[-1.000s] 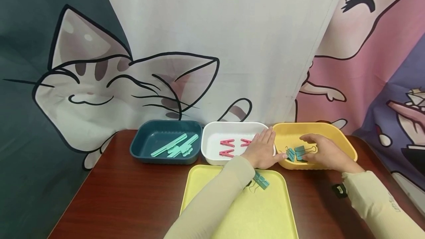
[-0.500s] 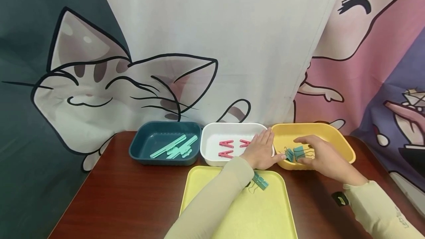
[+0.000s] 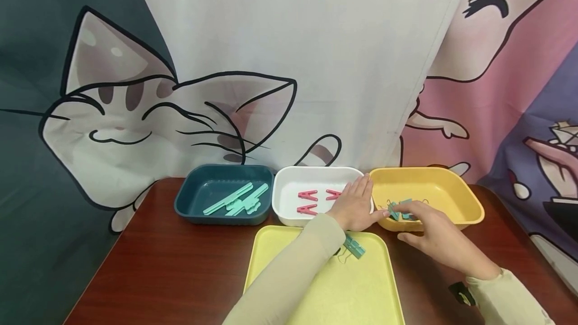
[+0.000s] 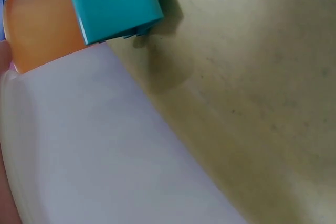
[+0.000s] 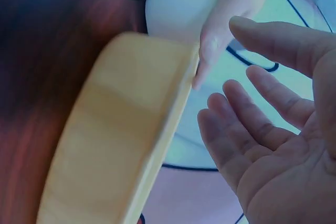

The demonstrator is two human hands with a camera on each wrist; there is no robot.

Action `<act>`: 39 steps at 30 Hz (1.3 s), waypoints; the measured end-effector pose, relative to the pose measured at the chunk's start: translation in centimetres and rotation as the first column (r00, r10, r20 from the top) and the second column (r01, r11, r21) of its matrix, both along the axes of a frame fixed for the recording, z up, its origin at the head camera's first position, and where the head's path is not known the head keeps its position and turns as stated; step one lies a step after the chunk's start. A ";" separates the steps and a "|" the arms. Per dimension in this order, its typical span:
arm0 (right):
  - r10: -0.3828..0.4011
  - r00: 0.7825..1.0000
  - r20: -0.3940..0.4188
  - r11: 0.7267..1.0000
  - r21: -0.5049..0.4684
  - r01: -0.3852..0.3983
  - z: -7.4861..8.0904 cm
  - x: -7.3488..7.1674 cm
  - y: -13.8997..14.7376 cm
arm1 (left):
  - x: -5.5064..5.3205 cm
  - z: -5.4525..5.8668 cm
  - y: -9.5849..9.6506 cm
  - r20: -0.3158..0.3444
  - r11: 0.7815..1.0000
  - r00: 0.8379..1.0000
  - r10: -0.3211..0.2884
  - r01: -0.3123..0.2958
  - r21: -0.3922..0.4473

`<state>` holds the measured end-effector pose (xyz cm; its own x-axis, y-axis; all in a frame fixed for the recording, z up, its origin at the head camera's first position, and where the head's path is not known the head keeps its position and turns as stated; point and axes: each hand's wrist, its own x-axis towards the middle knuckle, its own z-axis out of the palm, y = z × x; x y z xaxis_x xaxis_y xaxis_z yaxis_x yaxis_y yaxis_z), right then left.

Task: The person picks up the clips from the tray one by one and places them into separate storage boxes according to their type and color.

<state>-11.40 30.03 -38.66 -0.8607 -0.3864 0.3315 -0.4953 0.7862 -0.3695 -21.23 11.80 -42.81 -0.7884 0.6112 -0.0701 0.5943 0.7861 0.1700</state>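
My left hand [image 3: 354,205] rests with straight fingers over the right side of the white bin [image 3: 289,214], its thumb reaching to the yellow bin [image 3: 451,184]. Just in front of the yellow bin, my right hand [image 3: 435,237] is spread with nothing in it. In the right wrist view, that hand's palm and parted fingers [image 5: 252,124] stand beside the yellow bin's wall [image 5: 121,103]. Teal binder clips [image 3: 394,210] lie in the yellow bin, partly hidden by the right hand. Another teal binder clip [image 3: 354,247] lies on the yellow tray [image 3: 343,290], below the left wrist.
Several pink clothespins [image 3: 307,209] are in the white bin. To its left, a dark blue bin [image 3: 189,213] holds mint-green long clips [image 3: 228,198]. The bins stand side by side at the table's [image 3: 158,265] back edge, against a printed cloth [image 3: 361,64].
My right hand has drawn back from inside the yellow bin toward its front rim, coming away from the binder clips. The left hand stays in place.
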 end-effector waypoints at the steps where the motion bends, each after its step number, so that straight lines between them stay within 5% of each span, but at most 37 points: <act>1: 0.009 1.000 0.015 1.000 -0.007 -0.009 -0.1 0.2 -0.2 | 0.0 0.0 0.0 -0.006 1.000 1.000 -0.001 0.001 -0.004; 9: 0.066 0.995 0.068 0.996 -0.071 -0.061 -1.7 1.4 -1.7 | 0.1 0.1 -0.1 -0.013 1.000 1.000 0.000 0.000 0.003; 27: 0.104 0.984 0.142 0.995 -0.021 -0.102 -4.8 2.2 -4.2 | -0.1 -0.2 0.0 -0.010 1.000 1.000 -0.017 0.017 0.008; 39: 0.153 0.964 0.217 0.988 -0.009 -0.155 -5.5 2.2 -5.2 | 0.0 0.2 0.2 -0.029 1.000 0.999 -0.020 0.020 -0.013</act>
